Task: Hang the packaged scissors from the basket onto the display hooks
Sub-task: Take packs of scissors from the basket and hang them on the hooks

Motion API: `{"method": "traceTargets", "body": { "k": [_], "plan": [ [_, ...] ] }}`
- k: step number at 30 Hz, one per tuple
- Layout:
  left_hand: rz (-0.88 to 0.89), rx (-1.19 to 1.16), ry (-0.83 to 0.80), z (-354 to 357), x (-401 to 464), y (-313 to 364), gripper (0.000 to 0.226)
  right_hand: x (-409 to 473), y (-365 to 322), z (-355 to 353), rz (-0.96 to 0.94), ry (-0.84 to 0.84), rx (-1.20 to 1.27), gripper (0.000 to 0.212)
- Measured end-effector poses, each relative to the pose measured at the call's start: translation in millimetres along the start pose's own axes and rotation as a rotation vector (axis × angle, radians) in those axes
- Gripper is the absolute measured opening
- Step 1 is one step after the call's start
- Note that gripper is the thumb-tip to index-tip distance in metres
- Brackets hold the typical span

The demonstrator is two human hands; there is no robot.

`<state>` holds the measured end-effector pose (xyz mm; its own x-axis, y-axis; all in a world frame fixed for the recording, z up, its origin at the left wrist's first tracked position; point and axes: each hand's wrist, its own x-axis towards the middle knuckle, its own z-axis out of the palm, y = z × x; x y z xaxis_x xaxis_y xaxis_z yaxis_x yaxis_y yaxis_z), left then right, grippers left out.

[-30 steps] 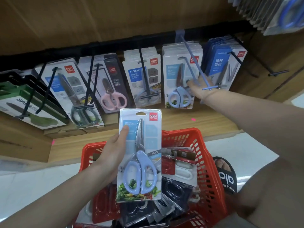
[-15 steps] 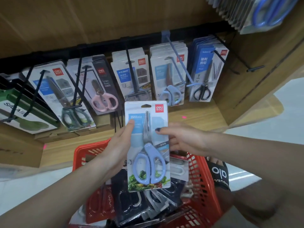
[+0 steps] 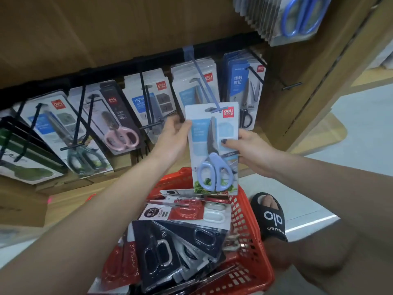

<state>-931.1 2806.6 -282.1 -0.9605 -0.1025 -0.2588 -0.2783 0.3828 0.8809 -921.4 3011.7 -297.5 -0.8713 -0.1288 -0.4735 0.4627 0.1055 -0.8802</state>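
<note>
1. At the far left of the frame a green-and-white pack (image 3: 27,167) hangs on black wire hooks. Beside it, a clear-blister pack of dark-green-handled scissors (image 3: 70,135) carries a red "deli" tag.
2. Next along, a pack of pink-handled scissors (image 3: 119,126) on a dark card also reads "deli".
3. Left of centre, the left hand (image 3: 173,138) has its grip pinching the left edge of the blue-handled scissors pack (image 3: 212,147), thumb on the front.
4. That glossy card, centre frame, is held upright above the red basket (image 3: 253,252). Its hang-slot is at the tip of the blue hook (image 3: 204,81); whether it is threaded on cannot be told. A red "deli" tag sits at its top right corner.
5. The basket's lattice plastic walls hold slanting black, red and white packs. One label reads "210mm".
6. The right hand (image 3: 253,154) has its grip pinching the card's right edge, its dark-nailed thumb on the front.
7. At right, a blue-carded pack (image 3: 244,86) bears Chinese characters. Beyond it an empty black hook (image 3: 291,87) juts out with open room around it.
8. At lower right, a black slipper (image 3: 271,218) rests on the pale floor.
</note>
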Motion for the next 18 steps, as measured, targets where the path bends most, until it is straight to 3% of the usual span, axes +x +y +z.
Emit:
{"method": "traceTargets", "body": {
  "k": [7, 12, 18],
  "plan": [
    [0.029, 0.002, 0.112, 14.3, 40.0, 29.7, 0.061, 22.4, -9.9, -6.6, -0.057, 0.088, -0.018, 0.015],
    [0.010, -0.036, 0.156, 26.7, 59.1, 43.3, 0.068, 47.2, -32.0, -15.3, -0.148, 0.246, -0.245, 0.024],
    [-0.094, -0.071, 0.229, 29.5, 74.8, 54.0, 0.067, 81.5, -57.0, -11.6, -0.216, 0.302, -0.379, 0.029]
  ]
}}
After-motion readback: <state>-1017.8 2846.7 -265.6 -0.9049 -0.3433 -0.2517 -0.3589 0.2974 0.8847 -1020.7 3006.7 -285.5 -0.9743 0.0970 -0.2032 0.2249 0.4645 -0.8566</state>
